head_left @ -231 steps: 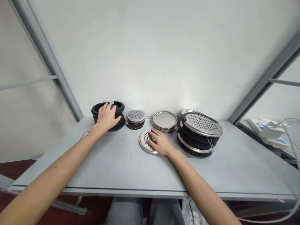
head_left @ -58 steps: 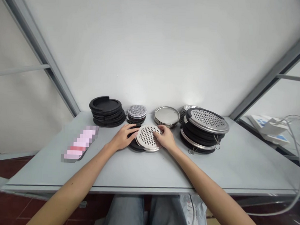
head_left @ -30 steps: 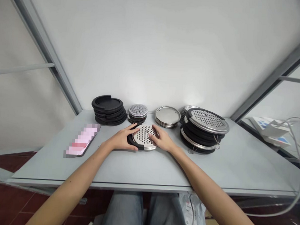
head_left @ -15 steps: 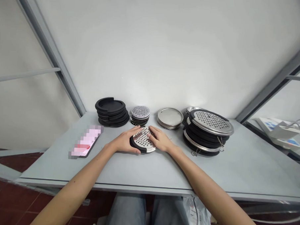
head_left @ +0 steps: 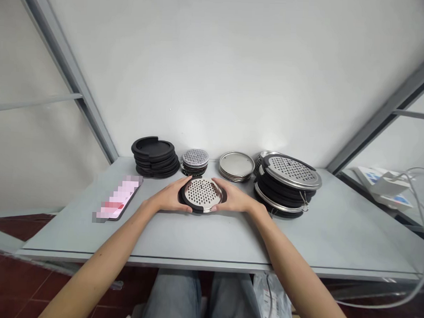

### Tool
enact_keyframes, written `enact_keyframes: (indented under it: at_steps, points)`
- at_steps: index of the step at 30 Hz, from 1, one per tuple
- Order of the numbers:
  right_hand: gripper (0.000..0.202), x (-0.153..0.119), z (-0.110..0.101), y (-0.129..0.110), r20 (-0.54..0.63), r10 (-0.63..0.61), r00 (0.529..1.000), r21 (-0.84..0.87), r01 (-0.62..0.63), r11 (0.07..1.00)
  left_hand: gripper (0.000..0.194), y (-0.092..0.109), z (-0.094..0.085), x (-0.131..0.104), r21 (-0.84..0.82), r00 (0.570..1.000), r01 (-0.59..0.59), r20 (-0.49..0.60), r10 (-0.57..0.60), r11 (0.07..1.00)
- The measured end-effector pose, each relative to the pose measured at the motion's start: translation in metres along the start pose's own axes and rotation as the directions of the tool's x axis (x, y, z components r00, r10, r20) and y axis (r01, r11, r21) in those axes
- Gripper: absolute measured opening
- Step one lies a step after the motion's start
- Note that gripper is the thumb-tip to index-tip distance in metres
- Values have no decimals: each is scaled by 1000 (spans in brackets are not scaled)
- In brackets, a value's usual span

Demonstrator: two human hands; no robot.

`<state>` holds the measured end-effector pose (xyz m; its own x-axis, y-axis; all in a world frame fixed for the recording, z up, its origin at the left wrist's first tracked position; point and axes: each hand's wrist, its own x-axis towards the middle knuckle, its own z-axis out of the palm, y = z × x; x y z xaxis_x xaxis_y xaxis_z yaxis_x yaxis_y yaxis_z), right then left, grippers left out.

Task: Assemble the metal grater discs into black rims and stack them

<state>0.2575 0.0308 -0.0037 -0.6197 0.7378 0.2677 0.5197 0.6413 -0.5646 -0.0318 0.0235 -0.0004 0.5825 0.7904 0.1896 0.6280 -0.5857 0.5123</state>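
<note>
A round metal grater point(head_left: 203, 191) with a black rim sits on the table in front of me, its perforated face up. My left hand point(head_left: 171, 196) curves around its left side, the thumb at the near edge and the fingers at the far edge. On the opposite side my right hand point(head_left: 234, 199) grips it in the same way. Just behind it stand a stack of small grater discs point(head_left: 195, 158) and a stack of plain metal plates point(head_left: 237, 164).
Black round holders point(head_left: 154, 149) are stacked at the back left, with a phone point(head_left: 124, 197) nearer to me. To the right rises a taller stack of rimmed graters point(head_left: 292, 172) with metal clasps. A wall point(head_left: 215, 75) closes the back of the table point(head_left: 208, 238).
My right hand has moved from lying over the grater's face to gripping its right side. Its face is now uncovered. My left hand stays on the left side. The view has shifted slightly.
</note>
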Motion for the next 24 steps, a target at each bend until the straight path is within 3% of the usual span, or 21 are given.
enact_keyframes:
  at_steps: [13, 24]
  points:
    - [110, -6, 11, 6, -27, 85, 996, 97, -82, 992, 124, 1, 5, 0, -85, 998, 27, -56, -32, 996]
    - [111, -3, 16, 5, -72, 133, 988, 197, -117, 973, 120, 0, 6, 1, -29, 998, 46, -51, -47, 999]
